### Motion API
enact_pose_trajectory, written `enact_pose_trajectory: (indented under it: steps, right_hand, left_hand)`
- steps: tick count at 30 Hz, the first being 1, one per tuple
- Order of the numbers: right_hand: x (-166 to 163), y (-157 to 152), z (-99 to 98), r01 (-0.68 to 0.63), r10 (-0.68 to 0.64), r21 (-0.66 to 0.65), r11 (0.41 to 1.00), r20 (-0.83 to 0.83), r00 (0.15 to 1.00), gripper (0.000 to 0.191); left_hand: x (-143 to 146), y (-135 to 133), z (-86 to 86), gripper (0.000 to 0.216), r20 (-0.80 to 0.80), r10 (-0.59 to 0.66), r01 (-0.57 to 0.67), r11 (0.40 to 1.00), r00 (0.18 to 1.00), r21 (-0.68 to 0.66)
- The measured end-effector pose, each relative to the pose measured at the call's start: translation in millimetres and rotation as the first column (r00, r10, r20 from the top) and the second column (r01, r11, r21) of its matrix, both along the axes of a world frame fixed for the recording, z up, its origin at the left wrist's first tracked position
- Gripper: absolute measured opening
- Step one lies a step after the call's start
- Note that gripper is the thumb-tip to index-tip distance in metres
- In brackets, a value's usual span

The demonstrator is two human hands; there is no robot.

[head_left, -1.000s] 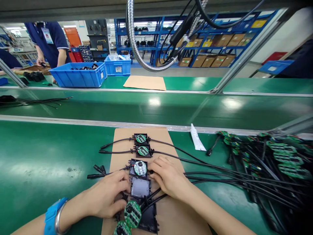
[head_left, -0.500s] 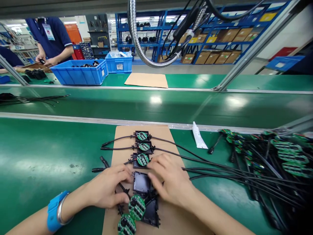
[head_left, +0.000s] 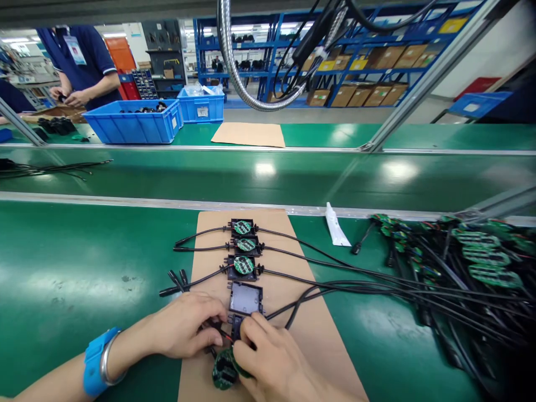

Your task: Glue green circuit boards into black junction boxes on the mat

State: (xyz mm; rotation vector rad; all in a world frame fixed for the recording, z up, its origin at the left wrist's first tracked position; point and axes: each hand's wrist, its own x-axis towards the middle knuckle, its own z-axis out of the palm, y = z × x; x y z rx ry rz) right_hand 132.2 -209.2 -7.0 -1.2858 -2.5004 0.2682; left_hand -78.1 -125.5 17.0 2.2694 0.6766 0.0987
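My left hand (head_left: 188, 325) pinches a black cable (head_left: 214, 325) with thin red wire showing past the fingertips. My right hand (head_left: 276, 357) has its fingers curled on the edge of a green round circuit board (head_left: 239, 363), partly hidden behind them. A second round circuit board (head_left: 224, 369) hangs just left of it. Beyond the fingers lies an open black housing (head_left: 246, 297) with a pale inside; another housing (head_left: 235, 326) is mostly covered by my right hand. Farther up, three black housings (head_left: 243, 267) in a column each hold a round board, with cables out both sides.
A cardboard sheet (head_left: 310, 335) lies under the housings. Black cables (head_left: 377, 286) run right to a heap of boards and cables (head_left: 481, 257). A white tube (head_left: 336, 226) lies near the metal rail. Blue bins (head_left: 134, 125) and a co-worker (head_left: 84, 67) are across the bench.
My right hand has moved down and toward me, from beside the third housing to the loose boards. My left hand stays nearly in place. The pale housing is now uncovered.
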Motion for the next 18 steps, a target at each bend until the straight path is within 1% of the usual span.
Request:
enact_pose_trajectory:
  steps: [2,4,5,7,9,11,13,16,18]
  right_hand:
    - [12.3,4.2,16.0,0.067,-0.080,-0.152,0.986,-0.078,0.994,0.023]
    - [30.8,12.5,33.0,0.116,-0.170,-0.320,0.940,-0.146,0.975,0.029]
    - [40.9,17.9,39.1,0.129,-0.199,-0.373,0.919,-0.158,0.967,0.027]
    - [59.0,29.5,42.7,0.130,-0.207,-0.409,0.903,-0.152,0.966,0.017]
    - [70.4,40.0,35.4,0.126,-0.185,-0.393,0.911,-0.116,0.976,0.014]
    - [74.0,47.4,23.0,0.131,-0.160,-0.355,0.925,-0.054,0.986,0.019]
    - [72.6,51.3,12.2,0.135,-0.133,-0.290,0.947,0.026,0.991,0.024]
    - [69.2,51.0,6.5,0.138,-0.122,-0.126,0.982,0.126,0.985,0.026]
    - [68.0,46.2,8.9,0.156,-0.156,0.007,0.988,0.109,0.982,0.024]
  left_hand:
    - [0.7,0.9,1.2,0.014,0.030,0.051,-0.051,0.999,0.998,0.006]
    - [2.8,2.7,3.0,0.013,0.065,0.156,-0.157,0.987,0.986,0.018]
    - [4.3,4.0,3.7,0.011,0.072,0.205,-0.208,0.978,0.976,0.032]
    - [8.2,7.2,3.5,0.011,0.064,0.258,-0.263,0.961,0.964,0.090]
    - [12.8,10.8,0.0,0.013,0.017,0.258,-0.257,0.949,0.966,0.185]
    - [17.4,14.0,-6.4,0.014,-0.041,0.256,-0.237,0.935,0.966,0.264]
    - [20.6,15.6,-13.3,0.015,-0.094,0.257,-0.215,0.922,0.962,0.322]
    - [19.8,13.4,-17.9,0.017,-0.085,0.273,-0.219,0.890,0.958,0.399]
    - [13.8,9.1,-14.5,0.021,-0.003,0.245,-0.222,0.883,0.969,0.413]
